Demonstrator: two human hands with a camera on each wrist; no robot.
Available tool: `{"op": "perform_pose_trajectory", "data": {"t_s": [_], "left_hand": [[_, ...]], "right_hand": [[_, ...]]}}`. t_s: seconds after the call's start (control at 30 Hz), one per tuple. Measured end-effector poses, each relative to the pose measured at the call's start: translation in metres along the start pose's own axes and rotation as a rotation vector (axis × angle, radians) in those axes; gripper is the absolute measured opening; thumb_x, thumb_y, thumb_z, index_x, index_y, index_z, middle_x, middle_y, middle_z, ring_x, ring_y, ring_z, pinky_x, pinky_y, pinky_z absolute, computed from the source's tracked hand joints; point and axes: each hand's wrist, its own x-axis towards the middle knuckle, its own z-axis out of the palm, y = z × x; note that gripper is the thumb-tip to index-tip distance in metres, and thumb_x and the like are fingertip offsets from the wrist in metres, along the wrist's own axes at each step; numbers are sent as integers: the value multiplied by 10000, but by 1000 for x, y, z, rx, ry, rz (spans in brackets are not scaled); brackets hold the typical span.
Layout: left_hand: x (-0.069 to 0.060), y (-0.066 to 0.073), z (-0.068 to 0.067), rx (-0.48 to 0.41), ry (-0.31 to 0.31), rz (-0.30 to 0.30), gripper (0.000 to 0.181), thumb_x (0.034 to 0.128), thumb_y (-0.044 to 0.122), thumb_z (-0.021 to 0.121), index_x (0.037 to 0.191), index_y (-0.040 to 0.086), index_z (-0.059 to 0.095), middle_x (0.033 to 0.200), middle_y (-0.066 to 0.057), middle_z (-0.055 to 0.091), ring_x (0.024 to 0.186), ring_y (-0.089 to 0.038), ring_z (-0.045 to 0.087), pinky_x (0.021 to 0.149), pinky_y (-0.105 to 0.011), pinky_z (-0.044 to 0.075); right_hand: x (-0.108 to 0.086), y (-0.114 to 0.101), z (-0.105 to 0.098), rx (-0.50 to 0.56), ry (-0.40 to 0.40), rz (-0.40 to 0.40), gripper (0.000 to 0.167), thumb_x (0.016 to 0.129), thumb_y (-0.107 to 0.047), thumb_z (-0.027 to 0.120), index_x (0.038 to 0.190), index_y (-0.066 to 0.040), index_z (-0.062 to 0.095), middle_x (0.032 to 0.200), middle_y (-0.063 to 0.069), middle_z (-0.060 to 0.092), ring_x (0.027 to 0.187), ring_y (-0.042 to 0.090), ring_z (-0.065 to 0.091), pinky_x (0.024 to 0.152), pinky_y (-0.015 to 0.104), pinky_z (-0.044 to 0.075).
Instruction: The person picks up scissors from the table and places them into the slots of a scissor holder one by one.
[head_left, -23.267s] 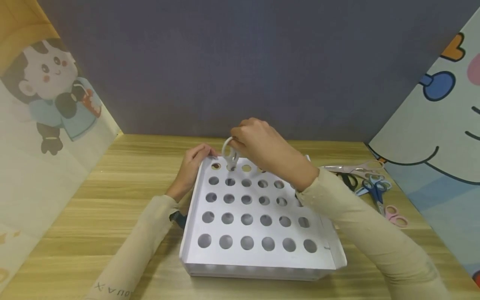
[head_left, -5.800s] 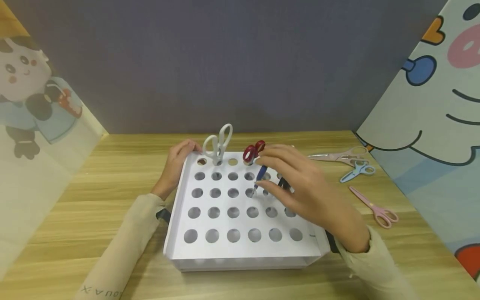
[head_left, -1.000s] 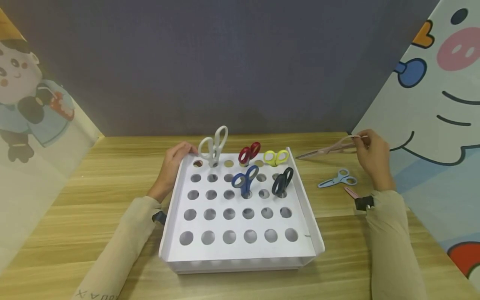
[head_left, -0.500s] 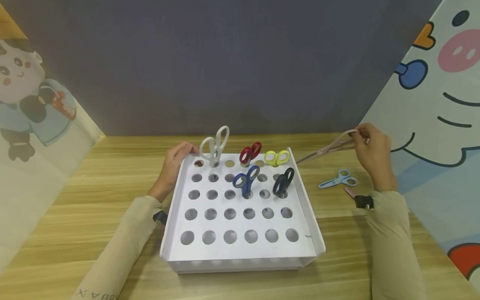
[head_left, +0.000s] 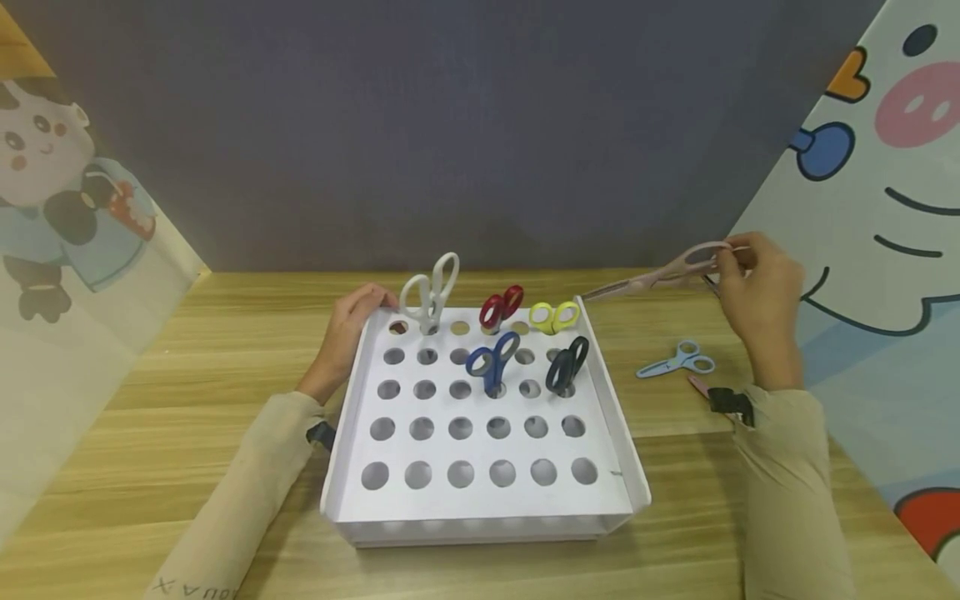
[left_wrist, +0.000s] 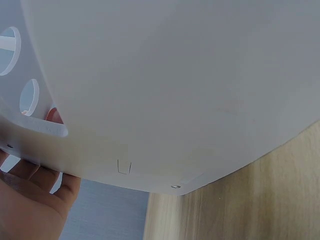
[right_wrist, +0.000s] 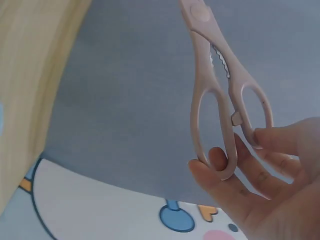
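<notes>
Gripping pink scissors (right_wrist: 203, 75) with the right hand (head_left: 761, 296), by the ends of both handle loops, with bent fingers. Holding them aslant above the tabletop (head_left: 195, 392), with pivot and blades out beyond the fingertips and pointing left toward the far right corner of a white rack (head_left: 480, 498); near that corner in the head view, but impossible to call touching or apart. Holding the rack's far left corner with the left hand (head_left: 352, 321), with fingers bent over the edge and partly hidden behind the panel. Smooth and pale on the pink handles, oval in the loops, with a round cap at the pivot, toothed metal edges between the handle arms and a small blocky nub between the loops. Flat, white and smooth across the rack's top, pierced by five rows of six round holes, with low raised sides. Filled in the far row by white scissors (head_left: 428, 312), red scissors (head_left: 502, 312) and yellow scissors (head_left: 553, 320), and in the middle row by dark blue scissors (head_left: 492, 373) and black scissors (head_left: 567, 365), all with loops up. Streaked with wood grain across the tabletop, and bearing light blue scissors (head_left: 678, 360), laid flat right of the rack.
</notes>
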Motion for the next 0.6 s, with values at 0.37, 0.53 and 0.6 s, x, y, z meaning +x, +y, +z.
{"op": "perform_pose_trajectory", "data": {"t_s": [0.37,0.53,0.6], "left_hand": [[0,1,1,14,2,-1,375,1062,179,408,924,-99,618,948,-195,636,895,-155,593,825,-231,489],[-1,3,1,23,6,-6,397,1066,187,406,928,-131,601,937,-187,627,889,-147,588,823,-226,484],[-1,4,1,25,10,-4,398,1066,175,405,924,-148,590,921,-167,624,887,-144,583,827,-222,478]], "right_hand": [[0,-26,-14,51,97,-9,195,963,-78,588,1057,57,693,938,254,719,739,-223,389,707,125,309],[0,-38,-19,57,160,-18,215,989,-130,587,1055,36,706,959,209,734,781,-244,381,763,123,324],[0,-42,-21,69,183,-20,225,993,-148,588,1054,31,711,963,191,739,793,-246,400,745,111,331]]}}
